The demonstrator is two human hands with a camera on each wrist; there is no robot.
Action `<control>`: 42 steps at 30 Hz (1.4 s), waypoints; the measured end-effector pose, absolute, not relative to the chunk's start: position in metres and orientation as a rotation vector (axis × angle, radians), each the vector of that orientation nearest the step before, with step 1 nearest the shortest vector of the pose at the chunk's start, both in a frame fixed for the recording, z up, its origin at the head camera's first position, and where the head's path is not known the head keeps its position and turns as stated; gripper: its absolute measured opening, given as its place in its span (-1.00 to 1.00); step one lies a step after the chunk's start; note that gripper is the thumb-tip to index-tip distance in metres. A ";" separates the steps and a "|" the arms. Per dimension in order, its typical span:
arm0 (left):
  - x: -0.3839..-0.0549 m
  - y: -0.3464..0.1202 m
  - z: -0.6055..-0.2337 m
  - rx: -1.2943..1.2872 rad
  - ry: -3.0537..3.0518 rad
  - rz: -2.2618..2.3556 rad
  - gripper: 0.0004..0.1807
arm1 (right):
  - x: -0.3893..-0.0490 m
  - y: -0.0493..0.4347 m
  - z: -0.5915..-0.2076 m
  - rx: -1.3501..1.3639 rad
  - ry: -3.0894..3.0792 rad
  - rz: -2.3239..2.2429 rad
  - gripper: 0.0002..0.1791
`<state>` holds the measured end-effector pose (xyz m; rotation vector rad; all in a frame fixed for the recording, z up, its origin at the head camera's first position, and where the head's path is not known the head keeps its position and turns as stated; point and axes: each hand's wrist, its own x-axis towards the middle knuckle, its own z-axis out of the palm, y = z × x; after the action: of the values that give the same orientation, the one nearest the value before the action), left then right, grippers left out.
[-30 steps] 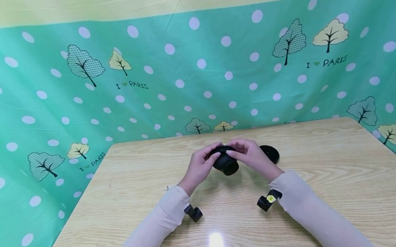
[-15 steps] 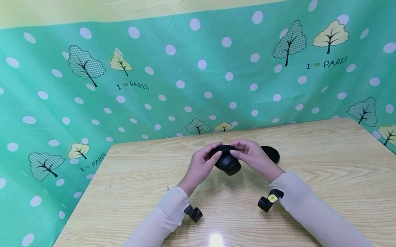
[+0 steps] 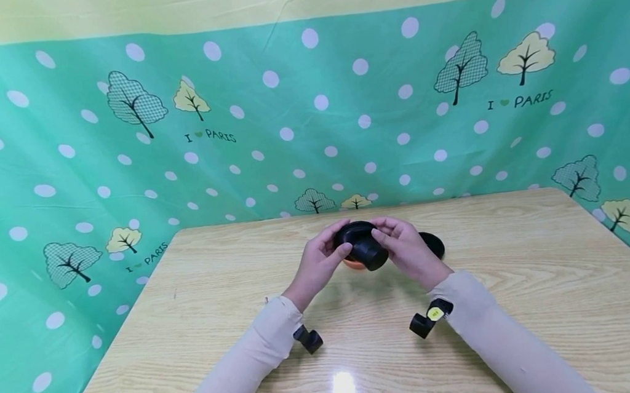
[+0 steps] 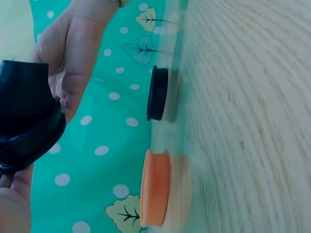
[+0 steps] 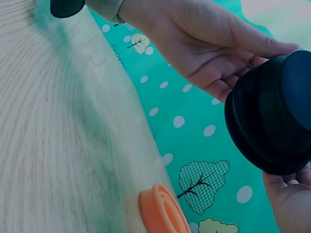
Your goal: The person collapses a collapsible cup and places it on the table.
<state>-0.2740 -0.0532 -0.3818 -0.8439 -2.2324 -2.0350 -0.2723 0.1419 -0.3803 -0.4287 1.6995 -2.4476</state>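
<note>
A black collapsible cup [image 3: 366,251], with a wide rim and a narrower stepped body, is held between both hands above the table. My left hand [image 3: 319,255] grips its left side, thumb toward me and fingers behind the rim. On the opposite side my right hand [image 3: 405,248] pinches the rim between thumb and fingers. The narrow end of the cup points down, right and toward me. In the right wrist view the cup [image 5: 272,111] overlaps part of both hands, hiding some fingertips. An orange ring-shaped piece [image 4: 156,188] with concentric ridges stands on the table below.
A flat round black piece [image 3: 434,246] lies on the wooden table [image 3: 238,350], just right of my right hand. Behind the table hangs a green dotted cloth [image 3: 287,131]. Small black cameras [image 3: 311,340] are strapped at both wrists.
The cup has tilted, its rim rising and its narrow end swinging right and up. Part of the orange piece now shows beneath it. Both hands keep their hold, the right thumb slightly higher.
</note>
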 end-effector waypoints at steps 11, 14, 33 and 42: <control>-0.275 -0.052 -0.383 -0.805 -2.176 -1.981 -0.57 | -0.274 0.138 -0.384 -0.467 1.692 -2.463 -0.79; -0.276 -0.052 -0.383 -0.779 -2.184 -2.002 -0.59 | -0.274 0.137 -0.386 -0.480 1.711 -2.462 -0.80; -0.280 -0.057 -0.392 -0.687 -2.230 -1.981 -0.67 | -0.272 0.133 -0.382 -0.484 2.051 -2.309 -0.72; -0.276 -0.058 -0.389 -0.736 -2.199 -2.012 -0.68 | -0.271 0.137 -0.380 -0.469 2.088 -2.271 -0.65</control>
<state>-0.2764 -0.0580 -0.3888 -0.7355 -2.1992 -2.0117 -0.2706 0.1369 -0.3796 -0.4694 2.0875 -2.2707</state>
